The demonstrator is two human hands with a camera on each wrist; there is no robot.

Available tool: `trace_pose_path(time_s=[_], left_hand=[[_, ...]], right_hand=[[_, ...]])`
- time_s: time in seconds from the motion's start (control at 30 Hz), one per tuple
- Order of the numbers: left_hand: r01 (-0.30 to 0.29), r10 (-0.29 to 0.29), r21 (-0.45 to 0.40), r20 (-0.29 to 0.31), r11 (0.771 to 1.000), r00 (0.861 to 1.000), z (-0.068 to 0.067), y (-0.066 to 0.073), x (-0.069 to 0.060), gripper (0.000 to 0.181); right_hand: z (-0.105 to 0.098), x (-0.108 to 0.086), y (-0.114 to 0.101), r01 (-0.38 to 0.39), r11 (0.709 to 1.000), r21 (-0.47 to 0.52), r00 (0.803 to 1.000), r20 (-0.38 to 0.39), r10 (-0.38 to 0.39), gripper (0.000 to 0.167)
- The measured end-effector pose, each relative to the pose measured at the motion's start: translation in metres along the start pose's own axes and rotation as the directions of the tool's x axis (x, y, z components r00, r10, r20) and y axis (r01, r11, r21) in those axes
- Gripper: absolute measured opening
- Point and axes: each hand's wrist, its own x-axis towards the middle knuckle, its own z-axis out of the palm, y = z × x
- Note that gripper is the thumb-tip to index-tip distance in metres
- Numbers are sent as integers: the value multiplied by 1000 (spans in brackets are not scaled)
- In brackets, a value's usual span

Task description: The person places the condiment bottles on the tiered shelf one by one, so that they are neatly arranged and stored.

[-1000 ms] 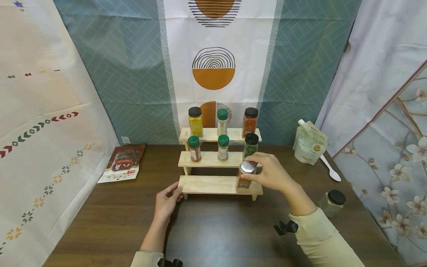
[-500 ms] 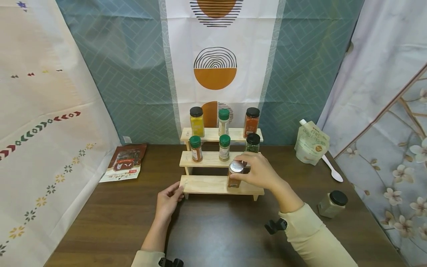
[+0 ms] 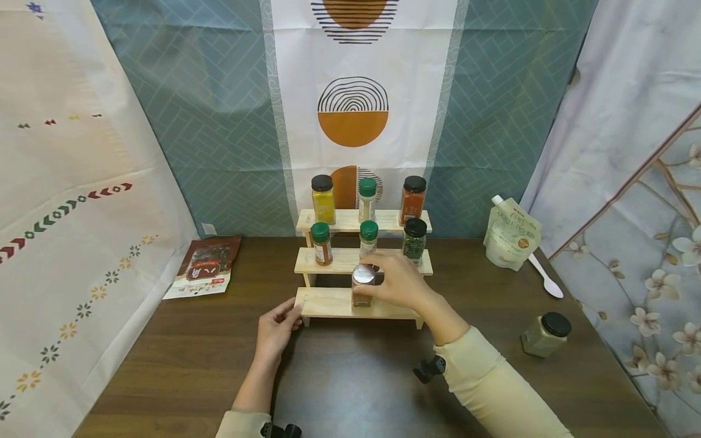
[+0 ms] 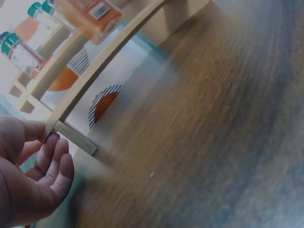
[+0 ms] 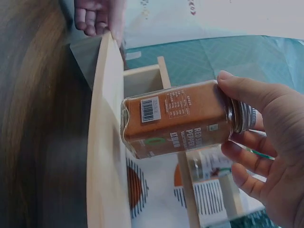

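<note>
My right hand (image 3: pixel 398 281) grips a square glass jar of red pepper powder (image 5: pixel 175 118) near its silver lid. The jar stands upright at the middle of the bottom tier of a wooden three-tier spice rack (image 3: pixel 328 303); whether its base touches the board cannot be told. At the rack's left end, my left hand (image 3: pixel 276 328) pinches the corner of the bottom board between thumb and fingers. On the middle tier are a green-lidded jar (image 3: pixel 323 250), another green-lidded jar (image 3: pixel 369 234) partly behind the right hand, and a black-lidded jar of green herbs (image 3: pixel 414 242).
The top tier bears a yellow jar (image 3: pixel 324 204), a green-lidded jar (image 3: pixel 367 204) and an orange-red jar (image 3: pixel 412 204). A black-lidded jar (image 3: pixel 542 337) stands at right on the table. A spouted pouch (image 3: pixel 512 237), a white spoon (image 3: pixel 547 283) and a brown packet (image 3: pixel 205 267) lie farther back.
My right hand has moved the red pepper jar leftward along the bottom tier, from its right end to the middle. The herb jar is now uncovered. My left hand keeps its hold on the rack.
</note>
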Motion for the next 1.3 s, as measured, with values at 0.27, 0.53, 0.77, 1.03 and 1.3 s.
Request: trace_pose_path(time_s=[0.27, 0.53, 0.77, 1.03, 1.3], left_hand=[[7, -7, 9, 2, 1000, 1000, 0, -1, 0, 33], [3, -3, 3, 1, 1000, 1000, 1, 2, 2, 33], [13, -13, 7, 0, 1000, 1000, 0, 1, 1, 33], [8, -8, 1, 1, 1000, 1000, 1, 1, 1, 33], [5, -5, -16, 0, 1000, 1000, 0, 0, 0, 32]], right_hand=[[15, 11, -10, -17, 1000, -21, 999, 28, 18, 49], [24, 20, -14, -55, 998, -4, 998, 35, 55, 51], [31, 23, -17, -38, 999, 14, 999, 27, 38, 51], [32, 16, -12, -50, 998, 38, 999, -3, 50, 66], [19, -7, 2, 51, 993, 109, 991, -125, -37, 53]])
